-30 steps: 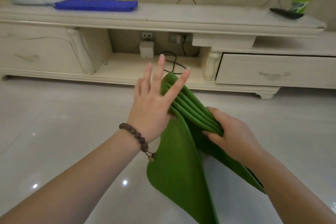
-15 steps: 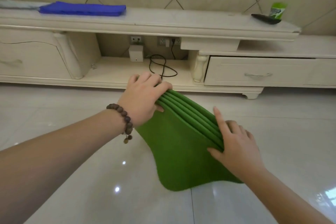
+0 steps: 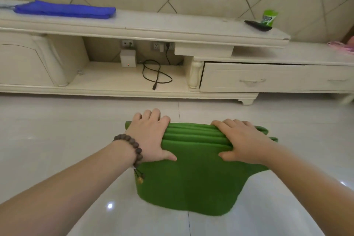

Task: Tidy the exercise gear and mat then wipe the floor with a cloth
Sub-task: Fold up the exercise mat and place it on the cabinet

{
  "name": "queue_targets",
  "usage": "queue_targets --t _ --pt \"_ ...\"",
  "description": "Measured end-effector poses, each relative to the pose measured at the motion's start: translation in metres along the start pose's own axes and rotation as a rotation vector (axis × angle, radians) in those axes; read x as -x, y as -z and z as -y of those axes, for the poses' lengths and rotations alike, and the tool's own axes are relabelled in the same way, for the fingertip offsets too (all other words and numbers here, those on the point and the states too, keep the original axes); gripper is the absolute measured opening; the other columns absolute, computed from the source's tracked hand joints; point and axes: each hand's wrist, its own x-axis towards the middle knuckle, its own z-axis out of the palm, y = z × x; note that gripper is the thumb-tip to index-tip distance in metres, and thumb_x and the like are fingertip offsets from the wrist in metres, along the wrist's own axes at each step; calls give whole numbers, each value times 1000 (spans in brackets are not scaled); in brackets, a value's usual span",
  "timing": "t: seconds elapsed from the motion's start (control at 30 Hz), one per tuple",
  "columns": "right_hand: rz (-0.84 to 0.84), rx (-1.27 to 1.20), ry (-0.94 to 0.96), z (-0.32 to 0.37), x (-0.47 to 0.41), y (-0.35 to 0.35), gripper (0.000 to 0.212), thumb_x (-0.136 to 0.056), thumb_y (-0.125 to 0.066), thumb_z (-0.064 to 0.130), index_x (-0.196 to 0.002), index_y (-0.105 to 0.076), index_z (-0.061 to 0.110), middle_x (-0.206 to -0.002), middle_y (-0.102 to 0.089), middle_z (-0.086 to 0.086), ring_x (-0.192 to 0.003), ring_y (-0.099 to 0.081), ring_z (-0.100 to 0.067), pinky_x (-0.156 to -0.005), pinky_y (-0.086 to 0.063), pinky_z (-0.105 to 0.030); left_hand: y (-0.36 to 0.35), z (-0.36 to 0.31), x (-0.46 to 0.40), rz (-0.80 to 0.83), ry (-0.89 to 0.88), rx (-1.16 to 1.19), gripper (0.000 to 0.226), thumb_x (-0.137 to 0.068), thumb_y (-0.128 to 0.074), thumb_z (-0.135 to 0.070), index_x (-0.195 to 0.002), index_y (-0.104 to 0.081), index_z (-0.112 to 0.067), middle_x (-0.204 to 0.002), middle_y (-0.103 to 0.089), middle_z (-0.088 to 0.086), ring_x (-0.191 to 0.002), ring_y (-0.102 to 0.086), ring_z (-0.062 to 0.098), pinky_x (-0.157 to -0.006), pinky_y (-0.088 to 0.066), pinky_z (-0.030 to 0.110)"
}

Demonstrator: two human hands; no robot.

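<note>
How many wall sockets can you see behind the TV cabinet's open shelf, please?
2: one wall socket sits above the white box, the other further right, with a black cable plugged in. More may be hidden behind the cabinet.

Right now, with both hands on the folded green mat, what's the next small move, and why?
Probably lift it and carry it to the cabinet. The left hand and right hand each grip an end of the green mat, its layers already gathered, its lower edge on the floor.
</note>
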Motion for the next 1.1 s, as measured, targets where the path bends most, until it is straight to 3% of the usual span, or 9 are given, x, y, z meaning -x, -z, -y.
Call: queue_targets --t 0.13,0.23,0.3,0.4,0.47,0.7,0.83,0.97,1.1 --pt "-22 23 2 49 -15 10 104 -74 -60 66 -150 -2 24 -149 -28 -8 -138 -27 -29 -114 -14 -59 1 1 -11 46 -12 59 96 -54 -53 -89 -124 -34 -25 -116 -51 -3 -103 -51 20 -92 -44 41" --pt "-138 86 117 102 -31 6 105 -79 -59 62 -150 1 12 -151 -23 -15 -139 -23 -33 -113 -16 -60 3 -3 -9 84 3 53 120 -52 -61 -85 -143 -17 -20 -129 -47 -1 -115 -49 21 -96 -43 40" --pt "-215 92 138 115 -37 0 101 -81 -59 58 -148 -5 7 -147 -29 -15 -135 -28 -32 -114 -18 -56 2 -2 -8 66 11 24 114 -56 -65 -78 -142 -20 -18 -130 -46 -1 -116 -48 20 -97 -43 40" --pt "-199 69 165 93 -36 3 103 -80 -60 60 -150 0 13 -149 -29 -10 -137 -28 -27 -116 -17 -51 -2 -1 -8 -8 -6 2 80 -65 -66 -71 -123 -37 -24 -117 -50 -4 -107 -50 18 -91 -44 37" --pt "-122 45 60 64 -27 10 115 -71 -49 79 -150 9 19 -155 -21 -8 -143 -17 -24 -116 -10 -56 -4 -1 -10 -19 -11 20 68 -67 -65 -70 -112 -40 -25 -110 -51 -4 -102 -51 18 -86 -44 36" --pt "-148 24 -67 14 6 -1 123 -58 -14 97 -150 12 20 -160 -2 -1 -147 3 -20 -117 1 -53 0 -2 -9 -17 -24 40 60 -68 -64 -68 -94 -30 -27 -88 -46 -8 -87 -57 18 -67 -43 30" --pt "-90 49 -67 -3 17 -8 127 -55 -31 96 -151 5 20 -157 -10 1 -145 -6 -20 -119 -2 -49 0 -1 -11 -17 -44 47 59 -68 -64 -68 -94 -32 -26 -90 -50 -9 -85 -57 17 -66 -42 30" --pt "23 44 -57 -24 14 1 101 -60 -60 79 -137 -29 23 -130 -40 5 -121 -40 -17 -110 -27 -35 0 4 -9 20 -61 60 57 -69 -64 -68 -96 -38 -25 -89 -54 -9 -79 -57 16 -68 -49 32" --pt "-76 55 -62 -20 10 5 53 -73 -64 60 -104 -38 25 -90 -44 8 -83 -46 -17 -71 -36 -30 5 5 -8 -48 -31 24 56 -73 -62 -69 -98 -38 -25 -92 -54 -10 -83 -58 16 -68 -46 30"
